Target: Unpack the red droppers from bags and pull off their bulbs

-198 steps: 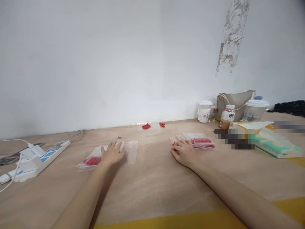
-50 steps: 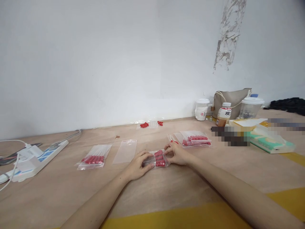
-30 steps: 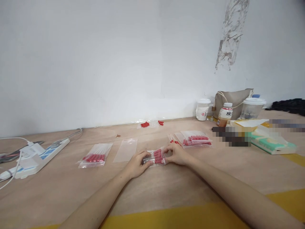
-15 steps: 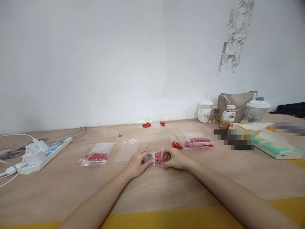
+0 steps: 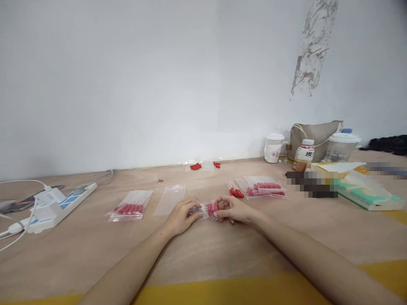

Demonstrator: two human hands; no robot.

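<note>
The clear bag of red-tipped sticks (image 5: 206, 209) sits at frame centre, low at the surface (image 5: 203, 254), long axis left to right; left hand (image 5: 181, 216) grips its left end, fingers curled; right hand (image 5: 233, 209) pinches its right end; both equally near.

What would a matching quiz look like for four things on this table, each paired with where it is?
Things:
1. bag of red-tipped sticks
2. empty clear bag
3. power strip
4. drink bottle

Places:
A. farthest to the left
B. at right, in front of the beige bag
C. gripped between left hand and right hand
D. lying flat, just right of a filled bag

Pairs: 1-C, 2-D, 3-A, 4-B
</note>
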